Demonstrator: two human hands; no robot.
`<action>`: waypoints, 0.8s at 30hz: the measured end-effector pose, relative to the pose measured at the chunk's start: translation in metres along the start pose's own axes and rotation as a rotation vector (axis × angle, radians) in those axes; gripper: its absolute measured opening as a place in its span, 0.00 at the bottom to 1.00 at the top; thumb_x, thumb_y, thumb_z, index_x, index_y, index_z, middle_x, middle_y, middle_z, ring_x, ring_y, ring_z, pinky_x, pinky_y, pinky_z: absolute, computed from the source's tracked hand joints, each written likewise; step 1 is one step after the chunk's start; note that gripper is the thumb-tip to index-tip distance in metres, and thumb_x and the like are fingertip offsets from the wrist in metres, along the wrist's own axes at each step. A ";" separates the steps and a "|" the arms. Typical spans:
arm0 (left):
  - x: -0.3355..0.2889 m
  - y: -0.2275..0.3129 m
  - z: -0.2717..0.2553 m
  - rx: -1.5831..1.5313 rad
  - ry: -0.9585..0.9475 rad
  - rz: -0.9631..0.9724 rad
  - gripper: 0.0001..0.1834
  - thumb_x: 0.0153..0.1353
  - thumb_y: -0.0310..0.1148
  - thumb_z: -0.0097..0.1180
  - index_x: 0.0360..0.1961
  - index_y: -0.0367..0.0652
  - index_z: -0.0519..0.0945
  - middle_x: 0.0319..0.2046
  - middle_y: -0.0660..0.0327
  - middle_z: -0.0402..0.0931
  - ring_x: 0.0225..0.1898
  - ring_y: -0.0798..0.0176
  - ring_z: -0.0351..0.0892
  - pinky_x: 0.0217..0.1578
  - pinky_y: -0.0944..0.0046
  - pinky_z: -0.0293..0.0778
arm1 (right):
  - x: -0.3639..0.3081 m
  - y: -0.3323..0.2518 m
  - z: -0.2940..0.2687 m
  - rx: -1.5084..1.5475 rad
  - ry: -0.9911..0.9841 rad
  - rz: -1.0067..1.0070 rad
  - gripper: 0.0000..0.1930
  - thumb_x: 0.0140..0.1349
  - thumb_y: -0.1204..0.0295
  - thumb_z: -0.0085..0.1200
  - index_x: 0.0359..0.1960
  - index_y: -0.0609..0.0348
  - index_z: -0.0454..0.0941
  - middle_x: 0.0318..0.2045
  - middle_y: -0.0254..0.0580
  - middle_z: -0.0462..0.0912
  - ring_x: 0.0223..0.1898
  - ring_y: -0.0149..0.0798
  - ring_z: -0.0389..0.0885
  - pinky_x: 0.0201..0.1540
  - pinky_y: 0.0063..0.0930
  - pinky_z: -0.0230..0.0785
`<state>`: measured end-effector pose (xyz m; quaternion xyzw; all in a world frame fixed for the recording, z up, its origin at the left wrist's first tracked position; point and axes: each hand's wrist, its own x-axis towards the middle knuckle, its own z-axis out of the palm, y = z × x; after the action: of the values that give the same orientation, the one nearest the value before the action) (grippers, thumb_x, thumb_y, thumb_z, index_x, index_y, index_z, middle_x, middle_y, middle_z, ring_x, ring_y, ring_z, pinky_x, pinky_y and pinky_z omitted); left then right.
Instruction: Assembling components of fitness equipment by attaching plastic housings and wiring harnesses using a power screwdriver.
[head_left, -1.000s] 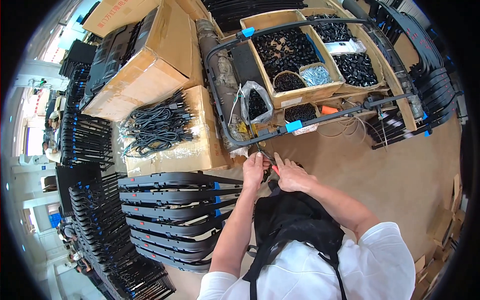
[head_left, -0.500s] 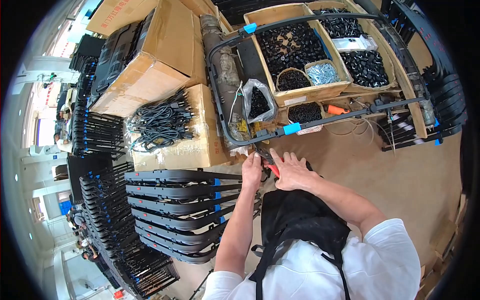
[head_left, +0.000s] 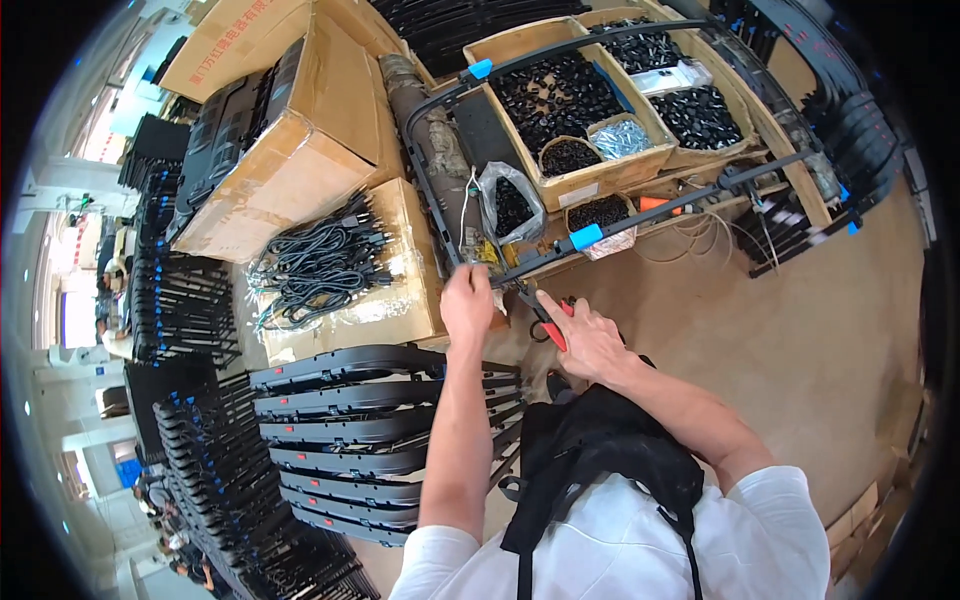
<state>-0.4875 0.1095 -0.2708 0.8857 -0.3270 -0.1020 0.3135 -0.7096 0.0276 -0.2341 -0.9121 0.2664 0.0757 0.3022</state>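
Note:
A black tubular frame (head_left: 655, 207) with blue tape bands lies over the bench. At its near left corner, my left hand (head_left: 467, 307) is closed on the tube; the fingers cover that corner. My right hand (head_left: 592, 345) grips red-handled pliers (head_left: 554, 333), their dark jaws just below the frame's near bar, to the right of my left hand. Whether the jaws touch anything is too small to tell. Beyond the corner sits a clear plastic bag (head_left: 487, 205) of small black parts.
Wooden bins (head_left: 600, 183) hold black caps and silver screws. Coiled black power cords (head_left: 320, 255) rest on a cardboard box (head_left: 415, 305) at left. Below it, black curved frames (head_left: 340, 430) are stacked. An orange-handled tool (head_left: 655, 204) lies by the bins, with a thin hose (head_left: 700, 235).
My left hand has moved left and up, from beside the plier jaws onto the frame's corner. The right hand with the pliers has shifted slightly. The view has turned a little.

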 end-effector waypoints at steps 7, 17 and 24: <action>0.060 -0.003 0.015 0.495 -0.341 0.382 0.25 0.73 0.53 0.48 0.35 0.44 0.87 0.37 0.47 0.87 0.49 0.41 0.84 0.57 0.46 0.70 | 0.003 -0.040 0.033 -0.077 0.141 0.135 0.45 0.58 0.73 0.58 0.80 0.37 0.56 0.45 0.63 0.74 0.41 0.62 0.85 0.42 0.50 0.82; 0.061 -0.006 0.035 0.288 -0.244 0.286 0.22 0.74 0.46 0.48 0.38 0.39 0.85 0.38 0.41 0.86 0.43 0.36 0.86 0.48 0.40 0.79 | 0.027 -0.078 0.072 -0.146 0.186 0.351 0.47 0.59 0.73 0.59 0.81 0.42 0.53 0.48 0.61 0.72 0.43 0.58 0.83 0.41 0.49 0.83; 0.065 -0.010 0.033 0.225 -0.243 0.189 0.25 0.73 0.50 0.47 0.37 0.40 0.86 0.39 0.41 0.86 0.44 0.35 0.86 0.49 0.40 0.78 | 0.027 -0.061 0.073 0.035 0.251 0.313 0.49 0.56 0.73 0.61 0.81 0.40 0.55 0.45 0.52 0.74 0.43 0.50 0.83 0.46 0.42 0.81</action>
<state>-0.4450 0.0571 -0.3007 0.8616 -0.4537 -0.1409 0.1787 -0.6528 0.1002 -0.2697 -0.8564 0.4421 0.0027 0.2669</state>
